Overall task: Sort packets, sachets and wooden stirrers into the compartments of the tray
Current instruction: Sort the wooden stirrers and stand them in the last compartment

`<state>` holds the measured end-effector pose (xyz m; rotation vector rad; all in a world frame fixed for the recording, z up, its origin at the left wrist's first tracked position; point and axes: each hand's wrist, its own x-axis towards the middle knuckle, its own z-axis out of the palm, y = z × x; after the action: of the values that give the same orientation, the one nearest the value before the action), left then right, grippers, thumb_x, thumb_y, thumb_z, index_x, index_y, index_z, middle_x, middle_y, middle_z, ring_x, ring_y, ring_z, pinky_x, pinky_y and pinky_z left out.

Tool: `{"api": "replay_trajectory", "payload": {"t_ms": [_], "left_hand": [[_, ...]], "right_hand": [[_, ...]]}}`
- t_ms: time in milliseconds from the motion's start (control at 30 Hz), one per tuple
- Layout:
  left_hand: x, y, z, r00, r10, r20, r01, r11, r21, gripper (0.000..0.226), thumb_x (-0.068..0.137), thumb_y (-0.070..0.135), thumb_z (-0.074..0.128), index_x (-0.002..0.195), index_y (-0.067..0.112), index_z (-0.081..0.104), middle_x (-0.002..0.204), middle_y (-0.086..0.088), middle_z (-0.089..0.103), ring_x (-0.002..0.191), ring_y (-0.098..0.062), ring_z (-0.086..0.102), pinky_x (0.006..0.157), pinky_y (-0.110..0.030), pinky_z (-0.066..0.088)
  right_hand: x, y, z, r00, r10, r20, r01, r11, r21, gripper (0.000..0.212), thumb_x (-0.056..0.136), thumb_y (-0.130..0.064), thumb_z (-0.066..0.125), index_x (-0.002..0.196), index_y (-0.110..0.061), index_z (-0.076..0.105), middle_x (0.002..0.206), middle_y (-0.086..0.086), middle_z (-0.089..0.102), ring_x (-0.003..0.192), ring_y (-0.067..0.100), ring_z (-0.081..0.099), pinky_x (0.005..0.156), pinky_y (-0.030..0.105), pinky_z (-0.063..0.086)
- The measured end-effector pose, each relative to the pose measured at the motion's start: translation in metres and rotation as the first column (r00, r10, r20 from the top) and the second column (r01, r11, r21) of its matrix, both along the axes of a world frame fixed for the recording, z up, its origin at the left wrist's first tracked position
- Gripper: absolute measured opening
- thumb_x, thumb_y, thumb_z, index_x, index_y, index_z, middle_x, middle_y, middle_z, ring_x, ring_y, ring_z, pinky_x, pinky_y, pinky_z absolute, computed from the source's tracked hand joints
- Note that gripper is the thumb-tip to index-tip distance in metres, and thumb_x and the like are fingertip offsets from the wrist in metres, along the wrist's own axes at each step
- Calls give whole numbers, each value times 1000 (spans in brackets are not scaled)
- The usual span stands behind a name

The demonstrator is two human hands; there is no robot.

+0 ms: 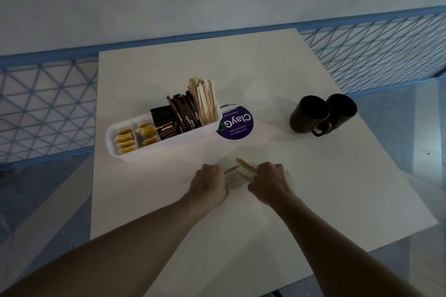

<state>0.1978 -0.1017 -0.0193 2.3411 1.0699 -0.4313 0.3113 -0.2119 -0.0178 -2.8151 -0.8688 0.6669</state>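
A white compartment tray [128, 155] stands on the table, left of centre. It holds yellow sachets [125, 141] at its left end, a black Kopiko packet [166, 125], brown sugar sticks [187, 116] and upright wooden stirrers [205, 100] at its right end. In front of the tray, a few loose wooden stirrers [243, 169] lie on the table between my hands. My left hand [210, 184] is closed around the near ends of some of them. My right hand [271, 182] pinches the others with its fingertips.
Two dark mugs [321, 113] stand side by side at the right of the white table [313, 188]. A round purple ClayGo sign [237, 125] lies just right of the tray. Blue wire mesh [43, 108] runs behind the table, with glass around it.
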Motion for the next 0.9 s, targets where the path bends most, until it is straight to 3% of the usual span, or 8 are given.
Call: {"api": "replay_trajectory", "payload": {"t_ms": [267, 433, 567, 667, 767, 900], "left_hand": [[-4, 0, -3, 999, -29, 46, 29, 1000, 2, 44, 85, 15, 67, 127, 8, 56, 117, -14, 65, 106, -34, 64, 87, -41, 57], [-8, -2, -6, 999, -9, 50, 9, 1000, 0, 41, 87, 19, 66, 124, 5, 58, 116, -14, 66, 105, -33, 65, 86, -40, 58], [-10, -2, -4, 995, 41, 90, -38, 999, -37, 37, 90, 18, 58, 124, 4, 58, 114, -15, 65, 104, -35, 65, 85, -37, 57], [-8, 7, 1, 993, 58, 99, -54, 998, -40, 35, 95, 23, 50, 120, 0, 59, 113, -17, 61, 102, -35, 63, 82, -34, 53], [-6, 13, 8, 996, 11, 85, -5, 998, -69, 32, 102, 19, 41, 116, -3, 61, 116, -20, 58, 104, -33, 59, 83, -36, 50], [-10, 21, 7, 997, -38, 60, 46, 989, -139, 29, 102, 23, 43, 113, -1, 57, 111, -18, 62, 92, -30, 62, 68, -32, 46]], "right_hand": [[-2, -1, -1, 999, 16, -42, -15, 999, 28, 13, 75, -18, 67, 82, -19, 57, 71, 0, 56, 56, 17, 55, 46, 25, 40], [-4, -2, 0, 999, -1, -46, 2, 1000, 21, 10, 77, -17, 66, 78, -17, 56, 69, -1, 54, 52, 14, 51, 44, 21, 32], [-4, -4, -4, 993, -64, -102, 74, 993, 90, 8, 74, -18, 64, 72, -15, 57, 68, 2, 58, 52, 17, 53, 44, 26, 40], [1, -4, -2, 973, -137, -186, 165, 976, 141, 9, 82, -19, 59, 76, -13, 62, 71, 4, 62, 55, 18, 57, 49, 30, 48], [6, 0, 3, 950, -165, -265, 204, 971, 127, 20, 91, -23, 49, 81, -13, 63, 77, 7, 63, 63, 20, 59, 51, 29, 45], [8, 8, 4, 941, -156, -299, 200, 972, 124, 26, 98, -26, 40, 88, -13, 59, 84, 8, 61, 73, 22, 59, 57, 32, 43]]}}
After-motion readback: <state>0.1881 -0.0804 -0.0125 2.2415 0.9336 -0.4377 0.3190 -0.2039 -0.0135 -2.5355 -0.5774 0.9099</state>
